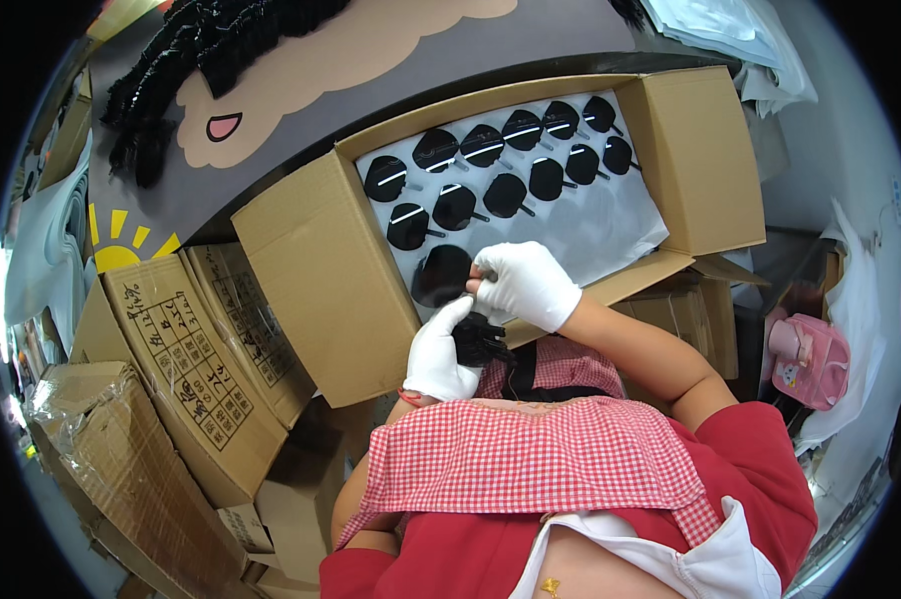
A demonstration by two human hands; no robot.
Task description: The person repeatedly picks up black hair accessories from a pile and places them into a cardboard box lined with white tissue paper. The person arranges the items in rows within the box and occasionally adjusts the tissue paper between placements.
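An open cardboard box [291, 285] in front of me holds rows of flat, rounded black pieces [507, 196], each with a short thin stem, laid on a pale sheet [560, 255]. One larger-looking black rounded piece [441, 276] is at the box's near left. My right hand [527, 287], in a white glove with bare fingertips, pinches that piece at its right edge. Just below, my left hand [438, 351], gloved too, is closed round a bundle of thin black pieces [480, 340]. What its fingertips touch is partly hidden.
Bunched black fringed strips [206, 45] lie on a grey table [320, 140] with a printed design beyond the box. Closed cartons [186, 359] stand at left. A pink bag [812, 361] is at right. White sheeting [725, 35] hangs over the table's far right.
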